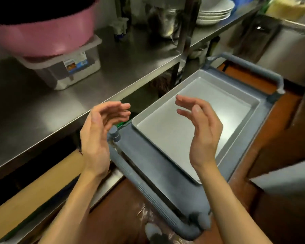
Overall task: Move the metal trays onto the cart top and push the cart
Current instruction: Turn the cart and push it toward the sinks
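Note:
A shallow rectangular metal tray (pixel 167 131) lies flat on the grey cart top (pixel 141 155), and a second rim beneath it suggests stacked trays. The cart's near grey handle bar (pixel 130 175) runs below my wrists. My left hand (pixel 99 131) hovers open above the cart's near left corner post, palm facing right, holding nothing. My right hand (pixel 201 127) hovers open over the tray's near half, palm facing left, fingers curled and apart, not touching the tray.
A steel counter (pixel 77 103) runs along the left, bearing a clear plastic bin (pixel 67 71) with a pink basin (pixel 42 32) on top. White plates (pixel 215 11) are stacked at the back. Brown floor (pixel 280 129) lies right of the cart, and a steel unit (pixel 289 50) stands beyond.

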`<control>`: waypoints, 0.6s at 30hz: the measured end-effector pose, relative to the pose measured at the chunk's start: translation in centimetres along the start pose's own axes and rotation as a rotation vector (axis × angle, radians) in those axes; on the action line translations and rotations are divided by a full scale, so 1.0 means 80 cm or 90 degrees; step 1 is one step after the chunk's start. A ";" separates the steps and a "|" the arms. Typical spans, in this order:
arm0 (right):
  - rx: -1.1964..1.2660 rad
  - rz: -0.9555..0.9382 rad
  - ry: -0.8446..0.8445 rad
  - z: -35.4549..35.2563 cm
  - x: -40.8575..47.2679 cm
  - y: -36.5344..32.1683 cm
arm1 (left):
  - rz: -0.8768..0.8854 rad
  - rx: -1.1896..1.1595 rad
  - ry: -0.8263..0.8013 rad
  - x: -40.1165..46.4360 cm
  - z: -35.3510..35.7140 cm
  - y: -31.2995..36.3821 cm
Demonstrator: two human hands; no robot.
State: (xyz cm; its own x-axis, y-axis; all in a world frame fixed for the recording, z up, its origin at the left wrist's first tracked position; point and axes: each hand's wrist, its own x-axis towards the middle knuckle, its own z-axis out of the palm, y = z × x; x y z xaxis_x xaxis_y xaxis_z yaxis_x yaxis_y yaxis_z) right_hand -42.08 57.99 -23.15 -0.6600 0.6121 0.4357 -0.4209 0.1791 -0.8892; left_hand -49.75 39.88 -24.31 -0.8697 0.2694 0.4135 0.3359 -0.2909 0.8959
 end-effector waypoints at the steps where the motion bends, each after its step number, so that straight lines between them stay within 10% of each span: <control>1: -0.016 -0.006 0.023 0.002 -0.008 -0.006 | -0.005 -0.016 -0.027 0.003 -0.003 -0.003; 18: -0.231 0.055 0.322 0.040 -0.214 -0.044 | -0.011 0.002 -0.357 -0.046 -0.071 -0.025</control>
State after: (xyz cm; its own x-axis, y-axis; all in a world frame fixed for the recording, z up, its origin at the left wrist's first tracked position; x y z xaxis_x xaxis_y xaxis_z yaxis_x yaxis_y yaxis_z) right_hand -31.30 44.42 -27.01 -0.2692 0.9087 0.3191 -0.0820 0.3086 -0.9477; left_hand -49.29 34.28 -28.56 -0.5492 0.7216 0.4215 0.3260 -0.2795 0.9031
